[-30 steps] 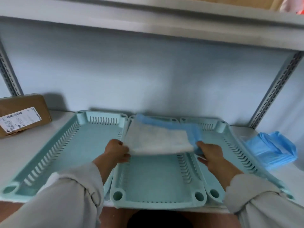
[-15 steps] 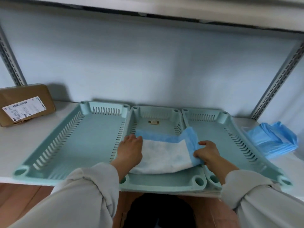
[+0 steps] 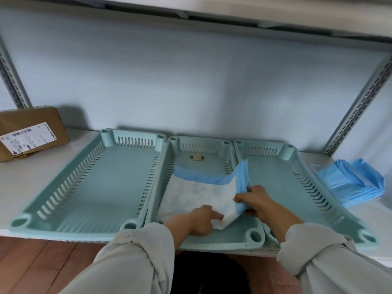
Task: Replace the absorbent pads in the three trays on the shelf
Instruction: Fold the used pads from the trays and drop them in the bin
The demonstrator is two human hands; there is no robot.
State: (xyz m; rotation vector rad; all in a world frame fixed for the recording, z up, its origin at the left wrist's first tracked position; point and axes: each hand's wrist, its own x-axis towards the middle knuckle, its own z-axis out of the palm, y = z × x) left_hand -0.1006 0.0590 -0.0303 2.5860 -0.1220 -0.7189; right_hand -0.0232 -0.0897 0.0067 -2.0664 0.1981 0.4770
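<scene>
Three pale green slotted trays stand side by side on the white shelf: a left tray, a middle tray and a right tray. A folded white absorbent pad with blue edging lies in the front half of the middle tray. My left hand presses on the pad's near edge. My right hand pinches the pad's right blue edge, which stands lifted against the tray wall. The left and right trays hold no pad.
A stack of folded blue pads lies on the shelf at the right. A brown cardboard box with a label sits at the back left. Slotted metal uprights flank the bay, and another shelf hangs overhead.
The pad came down from the air into the middle tray. My left hand has slid to its near edge, and my right hand has lifted the right blue edge.
</scene>
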